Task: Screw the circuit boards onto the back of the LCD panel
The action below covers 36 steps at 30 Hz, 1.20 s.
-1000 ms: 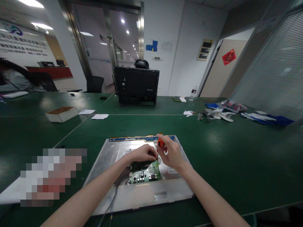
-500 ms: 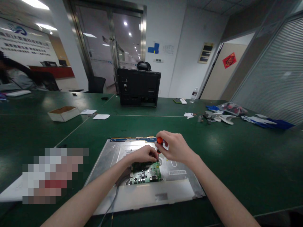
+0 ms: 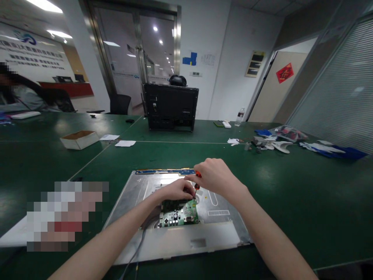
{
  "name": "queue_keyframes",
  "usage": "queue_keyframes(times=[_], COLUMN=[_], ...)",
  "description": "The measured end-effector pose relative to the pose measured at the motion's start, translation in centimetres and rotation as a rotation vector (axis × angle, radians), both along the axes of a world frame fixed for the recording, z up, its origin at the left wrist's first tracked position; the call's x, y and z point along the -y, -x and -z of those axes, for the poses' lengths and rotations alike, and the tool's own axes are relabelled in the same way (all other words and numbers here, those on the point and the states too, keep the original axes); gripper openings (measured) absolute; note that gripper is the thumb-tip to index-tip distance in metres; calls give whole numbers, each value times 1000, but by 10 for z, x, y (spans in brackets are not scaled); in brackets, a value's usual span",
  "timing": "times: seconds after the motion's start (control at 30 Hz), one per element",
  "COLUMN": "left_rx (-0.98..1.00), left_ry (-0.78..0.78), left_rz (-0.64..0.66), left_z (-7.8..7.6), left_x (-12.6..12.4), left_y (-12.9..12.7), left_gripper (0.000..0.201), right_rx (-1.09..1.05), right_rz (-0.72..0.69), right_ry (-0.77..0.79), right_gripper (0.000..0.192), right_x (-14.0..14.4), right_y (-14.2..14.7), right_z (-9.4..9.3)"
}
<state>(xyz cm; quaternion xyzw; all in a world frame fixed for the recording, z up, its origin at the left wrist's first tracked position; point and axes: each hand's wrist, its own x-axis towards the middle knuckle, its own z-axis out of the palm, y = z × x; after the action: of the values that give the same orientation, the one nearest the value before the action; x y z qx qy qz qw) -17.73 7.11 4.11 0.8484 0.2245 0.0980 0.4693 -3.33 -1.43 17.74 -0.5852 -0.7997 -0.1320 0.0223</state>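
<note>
— Near the middle of the green table lies a metal back panel, flat, with a small green circuit board on it just below both hands; how would that board handle?

— Light and stiff, I'd judge, but fragile; thin, studded with connectors and small parts; best taken by its bare edges, never by the components.

— And the hands?

— The right hand is curled shut around the orange handle of a small screwdriver; the shaft runs down to the upper right corner of the board; the left hand is pinched nearly closed beside the tip, fingertips at the board's top edge; whether it grips a screw or just steadies the shaft, I cannot tell.

— The tool itself?

— Slim, light, and likely to slip off a tiny screw head; a fingertip hold on the handle suits it.

— Anything else close by?

— A grey cable trails from the board's left side towards the near edge; a blue strip runs along the panel's far edge; a black monitor shell stands upright well beyond.
</note>
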Motion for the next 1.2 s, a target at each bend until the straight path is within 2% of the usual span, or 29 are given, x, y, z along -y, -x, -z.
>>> queue_keyframes(times=[0.13, 0.2, 0.27, 0.4, 0.5, 0.67, 0.97, 1.2], left_rx=[39, 63, 77, 61, 53, 71, 38, 47], left_ry=[3, -14, -27, -36, -26, 30, -61, -63], left_rz=[20, 34, 37, 16, 25, 33, 42, 48], left_z=[2, 3, 4, 6, 9, 13, 3, 6], left_x=[-2, -3, -3, -4, -5, -7, -5, -5], left_y=[-1, -1, -1, -1, -1, 0, 1, 1], left_gripper=[13, 12, 12, 11, 12, 15, 14, 15], right_rx=[-15, -62, -127, -166, -124, -55, -134, -114], right_rz=[-39, -108, -184, -215, -169, -63, -180, -118], right_ry=[11, 46, 102, 126, 72, 39, 148, 148], right_gripper=[37, 24, 19, 21, 20, 34, 17, 19], right_x=[-3, -2, 1, 5, 1, -6, 0, -1], right_y=[-8, -11, -12, -11, -12, -13, -26, -19], right_z=[3, 2, 1, 0, 2, 6, -3, -2])
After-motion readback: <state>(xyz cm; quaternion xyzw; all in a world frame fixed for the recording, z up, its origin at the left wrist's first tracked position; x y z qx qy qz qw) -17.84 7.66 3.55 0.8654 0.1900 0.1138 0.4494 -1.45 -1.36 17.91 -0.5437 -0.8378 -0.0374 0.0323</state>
